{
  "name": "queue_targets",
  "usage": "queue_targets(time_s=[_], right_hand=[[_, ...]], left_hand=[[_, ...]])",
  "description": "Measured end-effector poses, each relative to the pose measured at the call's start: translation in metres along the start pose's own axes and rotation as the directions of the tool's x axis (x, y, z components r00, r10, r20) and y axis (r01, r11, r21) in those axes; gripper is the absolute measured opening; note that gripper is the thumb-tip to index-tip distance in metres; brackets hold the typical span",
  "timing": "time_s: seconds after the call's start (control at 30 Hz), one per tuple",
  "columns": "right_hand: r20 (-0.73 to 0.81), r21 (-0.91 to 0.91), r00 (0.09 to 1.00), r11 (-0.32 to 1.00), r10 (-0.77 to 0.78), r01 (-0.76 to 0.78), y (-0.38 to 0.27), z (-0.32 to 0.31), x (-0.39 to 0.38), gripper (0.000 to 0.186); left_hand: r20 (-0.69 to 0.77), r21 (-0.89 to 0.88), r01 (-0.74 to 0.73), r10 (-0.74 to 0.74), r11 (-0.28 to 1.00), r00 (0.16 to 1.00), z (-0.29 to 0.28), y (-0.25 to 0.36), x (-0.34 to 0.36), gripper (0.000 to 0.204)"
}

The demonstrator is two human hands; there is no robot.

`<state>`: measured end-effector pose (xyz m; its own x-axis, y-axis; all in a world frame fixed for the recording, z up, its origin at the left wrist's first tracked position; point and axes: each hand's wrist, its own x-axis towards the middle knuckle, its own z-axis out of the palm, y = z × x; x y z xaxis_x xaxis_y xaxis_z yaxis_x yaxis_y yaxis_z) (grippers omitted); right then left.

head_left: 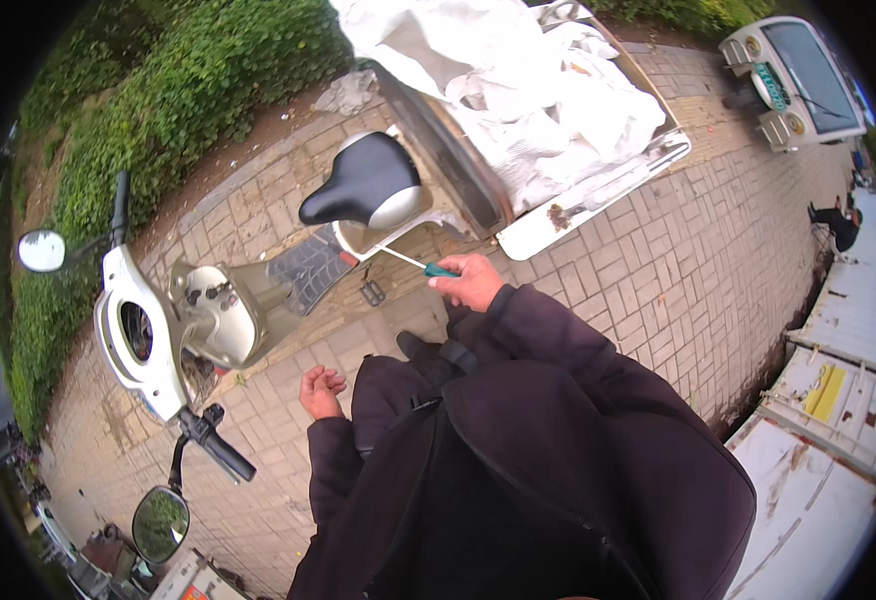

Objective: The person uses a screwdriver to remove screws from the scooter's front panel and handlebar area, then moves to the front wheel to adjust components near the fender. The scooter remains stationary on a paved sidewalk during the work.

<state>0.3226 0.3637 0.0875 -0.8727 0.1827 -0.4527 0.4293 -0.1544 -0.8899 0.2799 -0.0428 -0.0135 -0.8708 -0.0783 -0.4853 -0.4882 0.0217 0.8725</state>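
My right hand (473, 283) grips the green handle of a screwdriver (441, 271). Its long pale shaft reaches left and up to the body just below the black and silver saddle (358, 180) of a cream electric scooter (228, 315). My left hand (321, 390) hangs lower and to the left with loosely bent fingers apart, holding nothing. The scooter's grey rubber footboard (308, 268) lies between the saddle and the white front panel with handlebar and mirrors. A pedal (372, 290) shows below the footboard.
A rear cargo box (493, 170) holds white sacks (558, 110). A hedge (158, 80) runs behind. A small vehicle (793, 80) stands at upper right on the brick paving (658, 270). A person in dark clothes (840, 225) is near white metal panels (808, 480) at right.
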Motion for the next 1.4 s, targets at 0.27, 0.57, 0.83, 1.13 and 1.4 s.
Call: queue_targets(time_s=[0.27,0.57,0.83,1.13,1.4], right_hand=[[-0.032,-0.021,0.995,0.995,-0.095,0.095,-0.049,-0.057,0.0,0.028],[-0.135,0.087,0.969,0.971,-0.208,0.221,-0.078,-0.084,-0.001,0.028],[-0.179,0.131,0.959,0.96,-0.222,0.246,-0.105,-0.048,0.025,0.033],[-0.067,0.561,0.997,0.827,0.029,0.014,-0.101,-0.004,0.095,0.03],[0.017,0.578,0.992,0.811,-0.121,0.089,-0.137,0.052,0.218,0.026]], left_hand=[[-0.069,0.067,0.005,0.0,0.998,0.998,0.046,0.014,0.061,0.014],[0.001,0.088,-0.055,0.055,0.995,0.998,0.081,0.022,0.138,0.013],[0.038,0.114,-0.038,0.033,0.993,0.999,0.113,0.05,0.152,0.017],[0.04,0.002,0.067,-0.067,0.998,0.997,0.089,0.032,0.153,0.019],[-0.149,0.052,0.181,-0.172,0.982,0.974,0.082,0.039,0.12,0.024]])
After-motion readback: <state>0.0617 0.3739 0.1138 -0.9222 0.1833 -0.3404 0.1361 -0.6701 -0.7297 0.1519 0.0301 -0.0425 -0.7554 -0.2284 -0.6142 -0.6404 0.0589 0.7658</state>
